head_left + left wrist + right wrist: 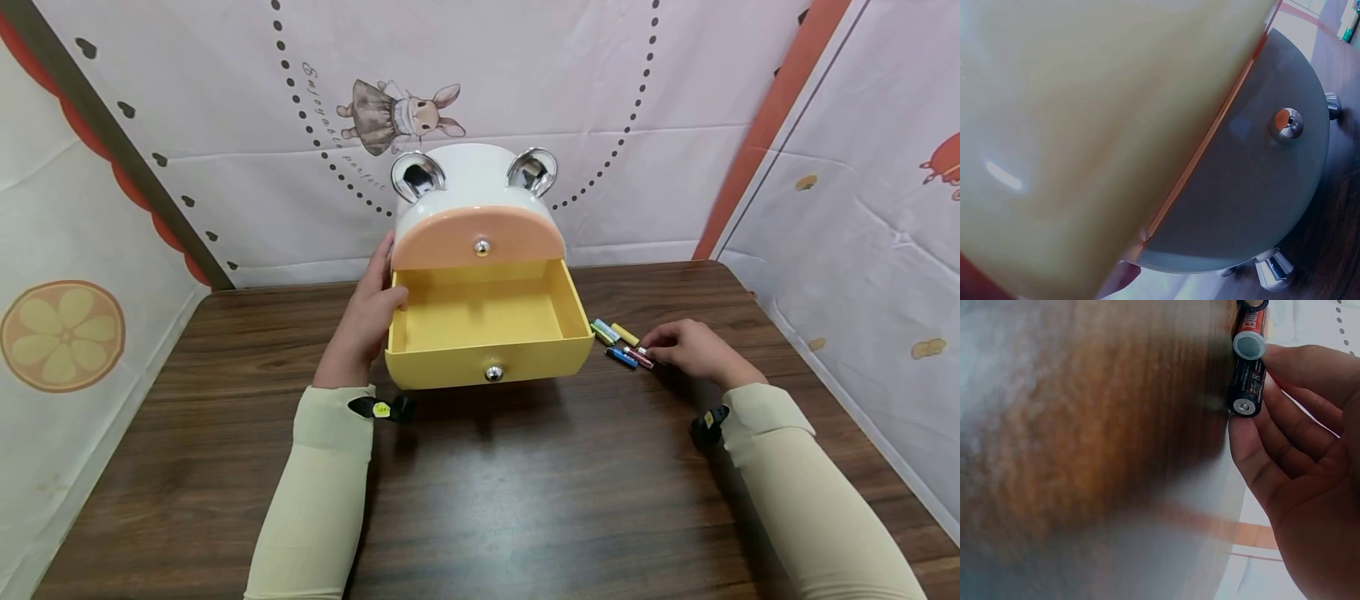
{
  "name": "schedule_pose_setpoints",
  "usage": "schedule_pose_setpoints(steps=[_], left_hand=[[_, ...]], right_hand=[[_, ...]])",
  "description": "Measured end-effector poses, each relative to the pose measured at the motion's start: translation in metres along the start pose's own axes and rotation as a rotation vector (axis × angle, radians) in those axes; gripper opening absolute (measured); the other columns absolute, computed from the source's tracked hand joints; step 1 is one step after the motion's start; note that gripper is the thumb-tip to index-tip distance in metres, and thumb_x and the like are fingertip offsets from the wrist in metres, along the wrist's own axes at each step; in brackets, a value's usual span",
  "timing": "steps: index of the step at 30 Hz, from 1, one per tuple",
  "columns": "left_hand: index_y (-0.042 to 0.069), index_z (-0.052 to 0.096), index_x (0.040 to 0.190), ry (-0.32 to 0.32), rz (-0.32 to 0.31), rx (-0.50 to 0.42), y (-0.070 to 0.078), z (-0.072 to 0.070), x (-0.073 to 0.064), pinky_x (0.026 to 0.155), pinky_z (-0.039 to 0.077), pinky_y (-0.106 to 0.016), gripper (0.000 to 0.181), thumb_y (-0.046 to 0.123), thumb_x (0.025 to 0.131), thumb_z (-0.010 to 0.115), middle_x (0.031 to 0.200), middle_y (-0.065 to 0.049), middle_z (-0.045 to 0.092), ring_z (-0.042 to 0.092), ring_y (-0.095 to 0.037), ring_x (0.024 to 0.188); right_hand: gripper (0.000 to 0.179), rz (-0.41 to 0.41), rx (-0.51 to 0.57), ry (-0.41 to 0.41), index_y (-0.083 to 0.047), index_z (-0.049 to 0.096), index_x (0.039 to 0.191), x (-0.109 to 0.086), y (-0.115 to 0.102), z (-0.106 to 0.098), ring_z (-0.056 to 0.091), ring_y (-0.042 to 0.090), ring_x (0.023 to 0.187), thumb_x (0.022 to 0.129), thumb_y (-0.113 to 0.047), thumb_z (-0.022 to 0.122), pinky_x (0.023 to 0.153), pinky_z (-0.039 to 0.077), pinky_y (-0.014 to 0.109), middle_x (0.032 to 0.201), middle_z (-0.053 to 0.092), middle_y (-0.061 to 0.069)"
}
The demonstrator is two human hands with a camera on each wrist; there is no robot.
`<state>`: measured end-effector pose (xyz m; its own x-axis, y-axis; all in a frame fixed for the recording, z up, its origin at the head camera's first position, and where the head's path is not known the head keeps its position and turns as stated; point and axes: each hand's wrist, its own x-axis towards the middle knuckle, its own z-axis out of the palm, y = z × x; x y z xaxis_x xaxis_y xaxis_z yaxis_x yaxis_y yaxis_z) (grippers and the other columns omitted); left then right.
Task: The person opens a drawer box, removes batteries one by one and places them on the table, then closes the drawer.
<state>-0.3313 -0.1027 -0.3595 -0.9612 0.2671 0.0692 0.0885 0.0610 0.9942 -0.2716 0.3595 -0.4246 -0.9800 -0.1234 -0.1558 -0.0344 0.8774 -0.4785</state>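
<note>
A small white cabinet (480, 179) with silver ears stands at the back of the table. Its lower yellow drawer (442, 367) is pulled out and bare inside; the peach upper drawer (442, 242) is closed. My left hand (358, 325) holds the cabinet's left side, thumb over the drawer's left wall. At a little pile of batteries on the right, my right hand (697, 354) pinches a black battery (1249, 387) between thumb and finger. A red battery (638, 358), a blue battery (621, 358), a yellow battery (624, 334) and a green battery (602, 332) lie close together.
The dark wooden table (480, 517) carries the cabinet and batteries. Printed cloth (540, 83) hangs behind it and along both sides. The open drawer juts forward between the hands, its right corner close to the batteries.
</note>
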Motion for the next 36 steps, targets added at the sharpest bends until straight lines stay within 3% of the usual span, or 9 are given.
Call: schedule_pose_setpoints(steps=[26,32,36], left_hand=[[0.037,0.009,0.155,-0.007,0.001,0.001,0.000,0.001,0.001,0.102,0.034,-0.051,0.096,-0.006,0.077,0.042,0.162,0.007,0.017,0.029,-0.029,0.138],[0.036,0.008,0.156,-0.007,0.002,0.000,0.000,0.001,0.000,0.101,0.035,-0.052,0.096,-0.007,0.077,0.041,0.162,0.006,0.016,0.029,-0.030,0.137],[0.039,0.009,0.155,-0.003,0.001,-0.004,0.001,0.001,0.000,0.099,0.035,-0.051,0.096,-0.007,0.077,0.042,0.162,0.006,0.017,0.030,-0.029,0.137]], right_hand=[[0.023,0.007,0.018,0.051,-0.008,0.070,0.113,-0.009,-0.001,0.002,0.057,0.025,0.093,0.094,-0.018,0.060,0.082,0.048,0.043,0.109,0.068,0.014],[0.028,-0.030,0.019,0.132,-0.005,0.065,0.119,-0.017,-0.011,-0.001,0.060,0.030,0.098,0.096,-0.020,0.058,0.083,0.050,0.048,0.110,0.066,0.017],[0.030,-0.049,0.065,0.214,-0.007,0.066,0.118,-0.026,-0.030,-0.002,0.061,0.028,0.096,0.096,-0.025,0.059,0.077,0.051,0.042,0.108,0.067,0.014]])
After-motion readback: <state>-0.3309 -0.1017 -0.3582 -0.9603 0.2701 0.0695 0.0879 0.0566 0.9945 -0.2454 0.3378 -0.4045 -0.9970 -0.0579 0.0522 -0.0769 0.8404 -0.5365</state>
